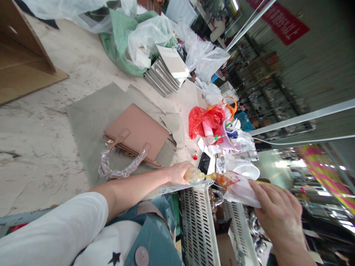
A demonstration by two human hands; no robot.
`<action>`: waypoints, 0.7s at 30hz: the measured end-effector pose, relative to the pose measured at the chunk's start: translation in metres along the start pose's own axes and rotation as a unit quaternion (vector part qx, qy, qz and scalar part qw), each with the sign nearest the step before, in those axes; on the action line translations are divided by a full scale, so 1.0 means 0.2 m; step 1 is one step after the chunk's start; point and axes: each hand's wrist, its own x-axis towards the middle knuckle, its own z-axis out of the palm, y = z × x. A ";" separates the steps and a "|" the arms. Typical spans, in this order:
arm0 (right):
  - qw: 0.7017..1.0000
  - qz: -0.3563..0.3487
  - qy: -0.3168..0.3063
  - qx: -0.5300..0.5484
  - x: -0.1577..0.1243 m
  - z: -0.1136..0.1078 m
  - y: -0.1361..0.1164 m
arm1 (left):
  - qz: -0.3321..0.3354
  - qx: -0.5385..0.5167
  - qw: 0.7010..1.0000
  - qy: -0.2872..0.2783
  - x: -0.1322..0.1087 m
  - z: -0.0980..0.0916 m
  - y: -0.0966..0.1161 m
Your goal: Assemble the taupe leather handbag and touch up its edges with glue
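My left hand (180,173) is closed around a small cream-coloured squeeze bottle (195,175), smeared, with a narrow yellowish neck pointing right. Opposite it, my right hand (277,208) grips a white plastic container (242,191) stained amber at its tapered end. The two necks meet or nearly meet; I cannot tell if they touch. To the left of my left hand lies a dusty-pink handbag (138,131), flat on a grey sheet (91,111). Clear plastic film wraps one of its handles (122,168).
A cardboard box (24,55) stands at the far left of the worktable. Stacked grey-white panels (166,72) sit near plastic bags. A red bag (206,120), a phone (204,162) and a small white fan (245,170) crowd the right edge. Below is a perforated crate (198,225).
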 end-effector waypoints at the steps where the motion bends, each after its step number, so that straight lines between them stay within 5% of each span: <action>1: 1.000 -0.001 0.000 0.000 0.00 0.00 0.00 | 0.002 0.000 1.000 0.000 0.00 0.00 0.00; 21: 1.000 -0.002 0.001 0.006 0.02 -0.02 0.00 | -0.006 0.013 1.000 -0.013 0.00 -0.02 0.03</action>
